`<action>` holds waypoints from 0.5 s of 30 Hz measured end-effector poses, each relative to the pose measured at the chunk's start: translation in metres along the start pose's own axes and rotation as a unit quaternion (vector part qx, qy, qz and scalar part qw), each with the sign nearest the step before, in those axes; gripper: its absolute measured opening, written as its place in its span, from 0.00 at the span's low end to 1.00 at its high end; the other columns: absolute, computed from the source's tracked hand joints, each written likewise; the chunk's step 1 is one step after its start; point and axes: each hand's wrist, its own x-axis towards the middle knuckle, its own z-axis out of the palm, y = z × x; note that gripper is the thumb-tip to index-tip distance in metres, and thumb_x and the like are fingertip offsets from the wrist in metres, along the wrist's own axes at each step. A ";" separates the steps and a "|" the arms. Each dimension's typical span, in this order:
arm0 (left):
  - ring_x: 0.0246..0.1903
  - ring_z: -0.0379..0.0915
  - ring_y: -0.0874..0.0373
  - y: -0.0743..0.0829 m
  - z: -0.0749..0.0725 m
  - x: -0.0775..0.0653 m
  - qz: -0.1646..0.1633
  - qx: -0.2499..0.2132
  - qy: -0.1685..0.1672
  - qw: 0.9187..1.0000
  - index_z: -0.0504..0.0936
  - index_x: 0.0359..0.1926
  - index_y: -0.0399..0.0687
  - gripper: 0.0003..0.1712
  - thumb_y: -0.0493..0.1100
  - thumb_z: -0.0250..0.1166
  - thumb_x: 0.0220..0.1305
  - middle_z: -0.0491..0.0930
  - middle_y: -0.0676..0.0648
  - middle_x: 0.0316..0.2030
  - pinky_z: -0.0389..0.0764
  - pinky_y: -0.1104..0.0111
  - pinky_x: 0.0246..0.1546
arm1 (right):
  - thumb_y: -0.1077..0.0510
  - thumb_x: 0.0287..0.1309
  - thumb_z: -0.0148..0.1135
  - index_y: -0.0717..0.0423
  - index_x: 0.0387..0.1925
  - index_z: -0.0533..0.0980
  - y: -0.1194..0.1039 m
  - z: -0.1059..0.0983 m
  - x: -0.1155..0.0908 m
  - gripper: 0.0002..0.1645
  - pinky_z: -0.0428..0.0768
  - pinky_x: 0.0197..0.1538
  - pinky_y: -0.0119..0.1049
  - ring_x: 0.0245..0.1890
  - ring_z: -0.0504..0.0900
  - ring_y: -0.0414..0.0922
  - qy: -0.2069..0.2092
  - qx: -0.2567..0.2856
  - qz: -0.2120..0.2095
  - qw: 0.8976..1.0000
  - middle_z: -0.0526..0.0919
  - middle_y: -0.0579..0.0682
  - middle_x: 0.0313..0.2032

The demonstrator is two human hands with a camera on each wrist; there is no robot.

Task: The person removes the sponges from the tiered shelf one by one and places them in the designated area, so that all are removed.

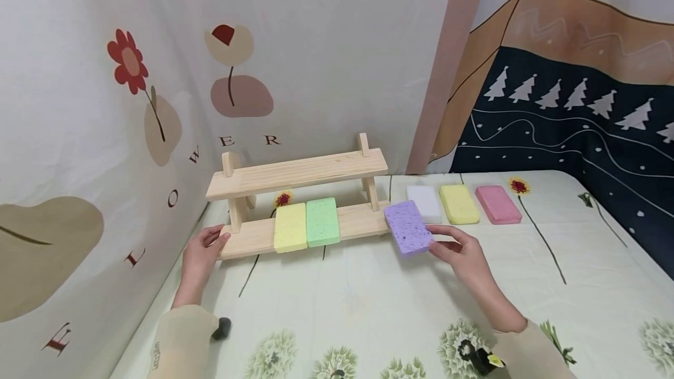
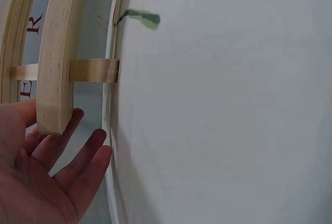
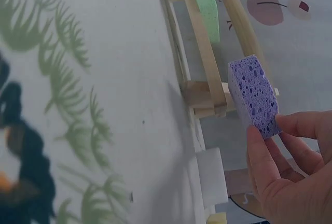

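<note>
A two-tier wooden rack stands against the back cloth. My left hand grips the left end of its lower board, thumb on top and fingers beneath. On that lower board a yellow sponge and a green sponge lie side by side near the middle. My right hand pinches a purple sponge by its right end, the thumb and fingers on opposite faces. In the right wrist view the purple sponge is raised close to the board's right end.
Right of the rack, a white sponge, a second yellow sponge and a pink sponge lie in a row on the patterned tablecloth. The printed curtain hangs right behind the rack. The upper board carries nothing.
</note>
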 end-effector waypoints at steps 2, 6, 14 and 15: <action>0.67 0.67 0.37 0.000 0.000 0.000 -0.004 -0.001 -0.001 1.000 0.68 0.70 0.41 0.29 0.51 0.57 0.75 0.70 0.33 0.67 0.72 0.48 0.64 | 0.61 0.66 0.62 0.64 0.62 0.74 0.002 -0.004 -0.001 0.25 0.83 0.45 0.23 0.39 0.83 0.27 0.004 -0.006 0.003 1.000 0.79 0.66 0.58; 0.67 0.67 0.38 0.000 0.000 0.000 -0.009 -0.001 -0.001 1.000 0.68 0.70 0.42 0.29 0.51 0.57 0.75 0.70 0.33 0.67 0.73 0.48 0.64 | 0.60 0.66 0.63 0.64 0.63 0.73 0.006 -0.010 -0.003 0.26 0.83 0.45 0.23 0.38 0.84 0.27 0.009 -0.009 0.010 1.000 0.79 0.65 0.58; 0.67 0.67 0.38 0.001 0.000 0.000 -0.017 -0.004 -0.002 1.000 0.68 0.70 0.43 0.29 0.51 0.57 0.75 0.70 0.34 0.68 0.72 0.48 0.65 | 0.58 0.66 0.64 0.64 0.63 0.73 0.016 -0.023 -0.006 0.26 0.84 0.44 0.23 0.38 0.84 0.26 0.027 -0.017 0.022 0.999 0.83 0.46 0.50; 0.67 0.67 0.38 0.001 0.000 0.000 -0.017 -0.005 -0.003 1.000 0.68 0.70 0.43 0.29 0.51 0.57 0.75 0.70 0.34 0.68 0.72 0.48 0.65 | 0.58 0.66 0.64 0.65 0.62 0.73 0.017 -0.024 -0.006 0.27 0.84 0.44 0.23 0.37 0.83 0.25 0.029 -0.017 0.021 0.999 0.83 0.44 0.50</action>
